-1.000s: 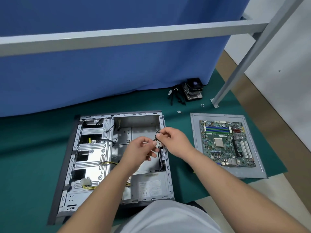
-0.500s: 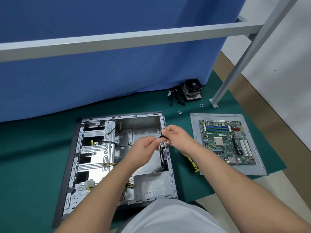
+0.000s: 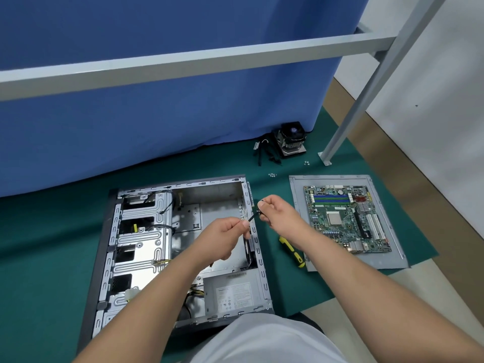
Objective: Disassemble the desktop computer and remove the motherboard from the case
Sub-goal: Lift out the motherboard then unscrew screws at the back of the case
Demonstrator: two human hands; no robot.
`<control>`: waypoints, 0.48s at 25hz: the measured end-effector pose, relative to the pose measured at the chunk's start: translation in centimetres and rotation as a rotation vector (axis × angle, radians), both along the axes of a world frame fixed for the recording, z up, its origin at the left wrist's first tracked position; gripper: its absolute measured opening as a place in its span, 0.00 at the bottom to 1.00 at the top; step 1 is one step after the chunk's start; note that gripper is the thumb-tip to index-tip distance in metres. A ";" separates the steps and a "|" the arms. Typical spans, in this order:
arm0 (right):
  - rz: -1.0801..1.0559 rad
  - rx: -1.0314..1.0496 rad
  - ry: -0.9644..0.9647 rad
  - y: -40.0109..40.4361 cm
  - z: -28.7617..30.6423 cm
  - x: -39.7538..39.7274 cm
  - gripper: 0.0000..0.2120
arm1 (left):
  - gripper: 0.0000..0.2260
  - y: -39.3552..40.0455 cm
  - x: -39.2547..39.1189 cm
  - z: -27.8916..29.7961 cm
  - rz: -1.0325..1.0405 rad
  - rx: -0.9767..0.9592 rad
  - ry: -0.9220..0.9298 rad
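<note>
The open computer case (image 3: 146, 247) lies flat on the green mat, its main bay bare metal. The green motherboard (image 3: 345, 218) rests outside the case on the grey side panel (image 3: 392, 260) to the right. Above the case's right rim, my left hand (image 3: 222, 239) and my right hand (image 3: 277, 213) each pinch an end of a thin black cable (image 3: 252, 217) stretched between them. A black fan (image 3: 247, 247) sits against the case's right wall under my left hand.
A yellow-handled screwdriver (image 3: 293, 251) lies between case and side panel. A CPU cooler (image 3: 290, 140) and black cables (image 3: 264, 153) sit by the blue curtain, loose screws (image 3: 272, 175) nearby. A grey metal frame leg (image 3: 324, 159) stands at the back right. The power supply (image 3: 233, 294) fills the case's near corner.
Both hands have shifted right, from over the case bay to its right rim, and drawn apart, so the thin black cable now stretches between them.
</note>
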State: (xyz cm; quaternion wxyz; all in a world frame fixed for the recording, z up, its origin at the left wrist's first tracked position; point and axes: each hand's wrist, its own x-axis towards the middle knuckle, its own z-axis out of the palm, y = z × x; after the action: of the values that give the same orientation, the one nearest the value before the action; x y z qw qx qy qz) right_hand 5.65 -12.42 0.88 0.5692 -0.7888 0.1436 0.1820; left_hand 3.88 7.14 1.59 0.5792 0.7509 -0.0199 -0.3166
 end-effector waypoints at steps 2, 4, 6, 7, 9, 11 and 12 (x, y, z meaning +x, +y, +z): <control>-0.028 0.076 0.027 -0.9 0.2 0.0 0.06 | 0.13 1.0 0.4 -1.0 -0.064 0.083 -0.025; 0.030 0.123 0.047 -2.2 0.7 -0.4 0.04 | 0.12 2.1 0.8 -1.7 -0.103 0.251 -0.156; 0.180 0.062 0.044 -3.3 1.2 -0.5 0.06 | 0.12 2.5 2.2 -2.2 -0.076 0.377 -0.284; 0.260 0.018 0.055 -3.8 1.3 -0.4 0.06 | 0.12 2.5 3.1 -2.1 -0.054 0.419 -0.329; 0.334 -0.069 0.080 -4.3 1.4 0.0 0.05 | 0.12 1.9 5.0 -2.0 -0.028 0.511 -0.428; 0.248 -0.130 0.067 -5.1 1.3 0.8 0.04 | 0.10 1.2 7.1 -1.9 -0.006 0.561 -0.524; 0.148 -0.118 0.057 -5.7 1.2 1.4 0.04 | 0.09 0.9 8.1 -2.1 0.016 0.570 -0.573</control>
State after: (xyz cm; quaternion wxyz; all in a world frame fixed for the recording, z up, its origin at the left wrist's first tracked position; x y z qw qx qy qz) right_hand 7.02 -18.16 2.04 0.5025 -0.8239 0.1117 0.2370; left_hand 12.03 8.07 -0.49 0.3210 0.9395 -0.0860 -0.0830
